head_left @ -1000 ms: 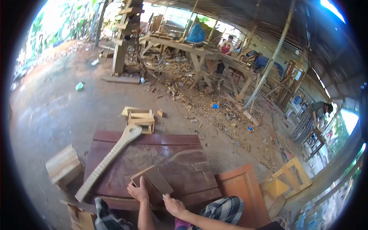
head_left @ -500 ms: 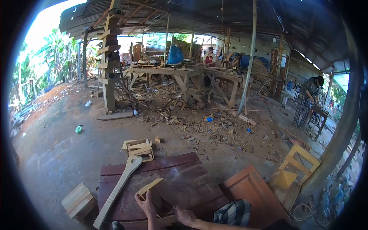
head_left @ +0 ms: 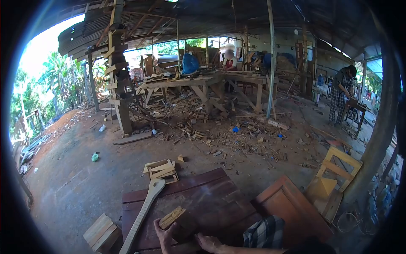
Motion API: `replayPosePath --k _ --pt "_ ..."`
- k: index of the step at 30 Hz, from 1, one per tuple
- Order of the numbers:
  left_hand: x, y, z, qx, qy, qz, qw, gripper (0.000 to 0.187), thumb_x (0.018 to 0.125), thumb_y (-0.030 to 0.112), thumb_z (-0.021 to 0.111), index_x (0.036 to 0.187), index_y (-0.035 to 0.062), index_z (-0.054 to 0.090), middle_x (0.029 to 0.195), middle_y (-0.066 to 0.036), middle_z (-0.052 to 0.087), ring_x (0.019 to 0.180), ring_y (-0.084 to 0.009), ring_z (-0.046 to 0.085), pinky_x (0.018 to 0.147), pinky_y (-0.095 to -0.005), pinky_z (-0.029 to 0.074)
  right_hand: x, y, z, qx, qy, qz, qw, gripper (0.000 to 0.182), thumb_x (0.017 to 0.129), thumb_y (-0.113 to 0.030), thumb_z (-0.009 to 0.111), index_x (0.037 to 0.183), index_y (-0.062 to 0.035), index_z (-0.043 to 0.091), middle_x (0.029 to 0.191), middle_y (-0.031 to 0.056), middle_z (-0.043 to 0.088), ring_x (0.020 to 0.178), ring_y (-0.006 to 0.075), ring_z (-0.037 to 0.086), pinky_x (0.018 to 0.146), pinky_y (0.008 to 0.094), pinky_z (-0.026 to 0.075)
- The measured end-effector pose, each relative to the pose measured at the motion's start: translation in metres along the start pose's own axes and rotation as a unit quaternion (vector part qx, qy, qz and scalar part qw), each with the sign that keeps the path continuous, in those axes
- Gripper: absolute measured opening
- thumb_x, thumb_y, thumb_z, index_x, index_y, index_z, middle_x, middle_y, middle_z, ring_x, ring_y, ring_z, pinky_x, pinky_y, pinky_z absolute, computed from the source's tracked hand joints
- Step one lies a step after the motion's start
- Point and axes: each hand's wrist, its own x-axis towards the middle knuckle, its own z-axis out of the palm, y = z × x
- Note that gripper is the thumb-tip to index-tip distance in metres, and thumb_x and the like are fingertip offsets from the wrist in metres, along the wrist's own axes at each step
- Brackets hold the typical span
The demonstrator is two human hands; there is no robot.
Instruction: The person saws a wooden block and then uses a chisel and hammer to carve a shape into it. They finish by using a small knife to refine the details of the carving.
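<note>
A wooden block (head_left: 174, 216), pale and rough on its upper face and dark on its side, is tilted over the dark red wooden panel (head_left: 211, 190). My left hand (head_left: 165, 235) grips its left edge, fingers and thumb bent around it. By the block's lower right is my right hand (head_left: 210, 244), fingers closed; what they hold, if anything, is hidden in shadow. A long pale wooden piece with a rounded, holed head (head_left: 144, 211) lies along the panel's left side.
Small wooden frames (head_left: 163, 170) sit beyond the panel, and a pale block (head_left: 101, 233) at left. To the right are a reddish-brown panel (head_left: 292, 211) and a yellowish frame (head_left: 338, 169). Wood scraps litter the ground; two people work farther off.
The view has shifted, so the panel and hands appear farther right. The block's pale face has turned more toward me, with my left hand still on it. My right hand stays close by.
</note>
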Motion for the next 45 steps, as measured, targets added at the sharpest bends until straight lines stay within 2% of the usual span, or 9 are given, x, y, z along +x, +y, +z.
replayPosePath --k 3,5,8,14,20,22,26,28,45 --pt "-0.010 0.032 -0.003 0.095 -0.014 -0.007 0.995 0.063 0.063 0.011 0.090 0.107 0.0066 0.046 0.094 -0.001 0.053 0.083 -0.0123 0.056 0.075 -0.0266 0.049 -0.007 -0.014 -0.013 0.005 -0.015 0.001 1.000 0.032 0.098 -0.016 0.036 0.112 0.0029 0.057 0.099 0.0266 0.066 0.090 0.0419 0.065 0.075 0.0503 0.051" --pt "-0.009 0.039 -0.010 0.380 -0.034 -0.019 0.924 0.066 0.053 0.020 0.093 0.102 0.0060 0.050 0.094 -0.005 0.055 0.085 -0.0208 0.058 0.078 -0.0345 0.051 -0.011 -0.009 -0.009 -0.001 -0.034 0.014 0.999 0.032 0.099 -0.017 0.035 0.111 0.0031 0.058 0.097 0.0258 0.066 0.090 0.0408 0.065 0.073 0.0489 0.052" --pt "-0.019 0.053 0.008 0.505 -0.028 0.043 0.862 0.068 0.049 0.029 0.091 0.101 0.0063 0.054 0.102 -0.012 0.057 0.095 -0.0316 0.058 0.084 -0.0430 0.049 -0.016 0.014 0.012 -0.012 0.012 -0.042 0.999 0.034 0.101 -0.019 0.034 0.107 0.0037 0.059 0.096 0.0255 0.066 0.088 0.0394 0.066 0.070 0.0453 0.052" --pt "-0.017 0.069 0.043 0.662 -0.094 -0.022 0.743 0.070 0.054 0.040 0.089 0.106 0.0074 0.055 0.110 -0.012 0.057 0.109 -0.0362 0.053 0.089 -0.0469 0.047 -0.027 -0.005 -0.018 0.009 -0.011 -0.024 1.000 0.036 0.102 -0.022 0.034 0.107 0.0033 0.059 0.098 0.0265 0.065 0.090 0.0369 0.066 0.071 0.0438 0.051" --pt "-0.010 0.062 0.046 0.634 -0.058 -0.028 0.770 0.075 0.053 0.042 0.089 0.110 0.0079 0.054 0.116 -0.012 0.056 0.113 -0.0364 0.051 0.089 -0.0480 0.048 -0.005 0.014 -0.013 0.002 -0.011 -0.038 0.999 0.038 0.101 -0.022 0.035 0.111 0.0058 0.059 0.109 0.0245 0.064 0.097 0.0378 0.064 0.078 0.0444 0.050" --pt "-0.001 0.067 0.049 0.634 -0.073 -0.045 0.768 0.076 0.054 0.042 0.089 0.111 0.0073 0.053 0.117 -0.013 0.056 0.114 -0.0364 0.051 0.090 -0.0479 0.048 0.006 0.028 0.010 -0.009 0.064 -0.042 0.997 0.027 0.100 -0.031 0.046 0.100 -0.0042 0.049 0.072 0.0242 0.065 0.069 0.0437 0.065 0.056 0.0538 0.052" --pt "0.016 0.063 0.038 0.667 -0.138 -0.091 0.727 0.075 0.055 0.039 0.089 0.113 0.0055 0.052 0.118 -0.014 0.055 0.117 -0.0360 0.050 0.093 -0.0474 0.048 0.009 0.015 -0.006 -0.003 0.099 -0.069 0.993 0.027 0.101 -0.031 0.045 0.098 -0.0049 0.050 0.069 0.0223 0.064 0.065 0.0423 0.065 0.053 0.0551 0.050" --pt "0.016 0.068 0.048 0.678 -0.122 -0.105 0.717 0.075 0.055 0.038 0.088 0.113 0.0056 0.052 0.118 -0.014 0.055 0.117 -0.0359 0.050 0.093 -0.0466 0.048 0.004 -0.008 -0.035 -0.009 -0.039 -0.007 0.999 0.038 0.101 -0.022 0.035 0.112 0.0068 0.057 0.111 0.0253 0.064 0.099 0.0396 0.063 0.080 0.0470 0.049" --pt "-0.003 0.061 0.055 0.667 -0.029 0.006 0.744 0.061 0.053 0.029 0.083 0.101 0.0041 0.054 0.106 -0.014 0.056 0.104 -0.0349 0.053 0.087 -0.0438 0.048 0.008 0.012 -0.007 0.046 -0.068 0.006 0.997 0.039 0.099 -0.018 0.036 0.119 0.0053 0.059 0.126 0.0268 0.058 0.117 0.0414 0.056 0.096 0.0489 0.044"
